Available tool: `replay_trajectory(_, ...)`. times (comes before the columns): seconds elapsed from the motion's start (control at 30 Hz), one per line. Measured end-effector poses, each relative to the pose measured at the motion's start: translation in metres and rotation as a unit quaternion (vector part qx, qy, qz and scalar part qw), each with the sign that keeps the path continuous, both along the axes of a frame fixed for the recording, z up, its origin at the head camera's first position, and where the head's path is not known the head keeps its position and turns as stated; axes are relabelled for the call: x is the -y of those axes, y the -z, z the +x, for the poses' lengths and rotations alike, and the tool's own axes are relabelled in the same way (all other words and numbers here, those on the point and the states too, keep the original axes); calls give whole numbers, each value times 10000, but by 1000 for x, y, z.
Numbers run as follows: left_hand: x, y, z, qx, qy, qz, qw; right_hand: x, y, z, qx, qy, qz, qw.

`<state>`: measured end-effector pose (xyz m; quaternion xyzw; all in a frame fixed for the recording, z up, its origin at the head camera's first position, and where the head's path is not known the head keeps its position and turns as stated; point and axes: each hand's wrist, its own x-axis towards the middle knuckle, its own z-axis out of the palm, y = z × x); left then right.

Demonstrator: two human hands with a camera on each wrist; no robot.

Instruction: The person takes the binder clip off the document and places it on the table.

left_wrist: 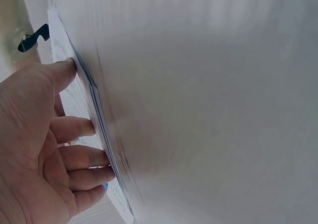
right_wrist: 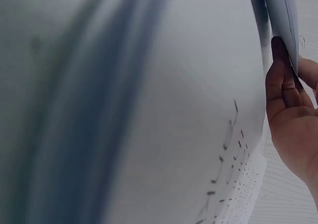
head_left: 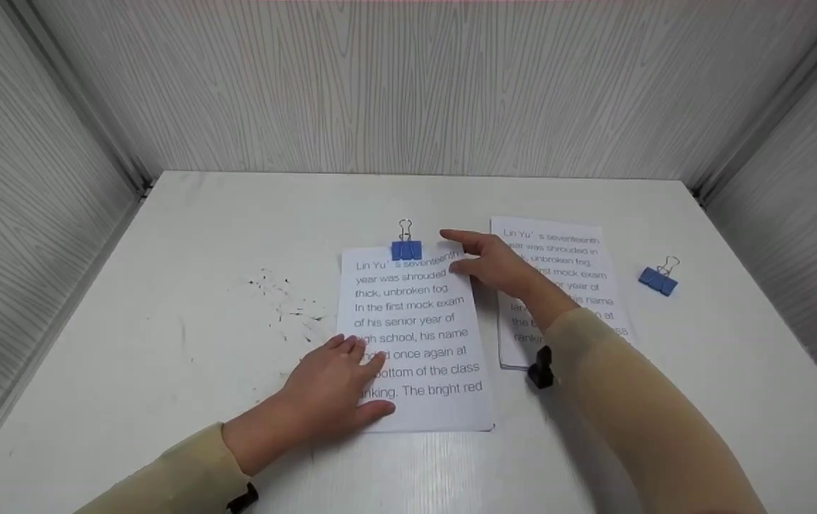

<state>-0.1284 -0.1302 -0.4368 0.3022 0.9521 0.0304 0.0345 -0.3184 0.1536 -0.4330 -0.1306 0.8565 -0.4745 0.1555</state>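
A stack of printed sheets (head_left: 415,314) lies in the middle of the table, with a blue binder clip (head_left: 406,250) at its top edge, one wire handle pointing away. My left hand (head_left: 333,385) rests on the stack's lower left side, thumb and fingers spread; in the left wrist view the fingertips touch the layered paper edge (left_wrist: 102,119). At the upper right corner, my right hand (head_left: 501,264) pinches the sheets, which curve upward there. The right wrist view has the paper (right_wrist: 283,15) between the thumb and fingers (right_wrist: 278,50).
A second printed stack (head_left: 551,228) lies to the right, partly under my right forearm. Farther right is another blue binder clip (head_left: 658,280). Dark marks (head_left: 298,313) spot the white table (head_left: 187,285) on the left. Panels (head_left: 408,86) enclose the back and sides.
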Motion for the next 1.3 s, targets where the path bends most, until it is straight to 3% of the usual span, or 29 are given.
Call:
replay_trajectory(0.27, 0, 1, 0, 51, -52, 48, 10000, 5, -2, 8, -99, 378, 135, 9991)
replay_trajectory(0.43, 0, 0, -1, -19, -54, 176, 9998, 4, -7, 13, -217, 381, -29, 9990)
replay_trajectory(0.53, -1, -4, -4, -190, -149, 466, 9986, 1, -10, 17, -241, 333, -316, 9987)
replay_trajectory(0.63, -2, -14, -14, -460, -329, 1062, 9927, -2, -14, 22, -243, 270, -605, 9975)
replay_trajectory(0.77, 0, -37, -34, -695, -653, 2079, 9735, -6, -15, 28, -224, 187, -973, 9948)
replay_trajectory(0.9, 3, -59, -58, -614, -817, 2989, 9488, -10, -17, 34, -160, 85, -1364, 9905)
replay_trajectory(1.07, 8, -72, -89, 40, -887, 3736, 9233, -16, -20, 42, -216, -42, -1677, 9856)
replay_trajectory(1.23, 8, -72, -118, 753, -998, 4127, 9023, -21, -24, 49, -245, -104, -1741, 9844)
replay_trajectory(1.3, 8, -72, -128, 1030, -985, 4329, 8901, -22, -25, 51, -237, -113, -1737, 9844)
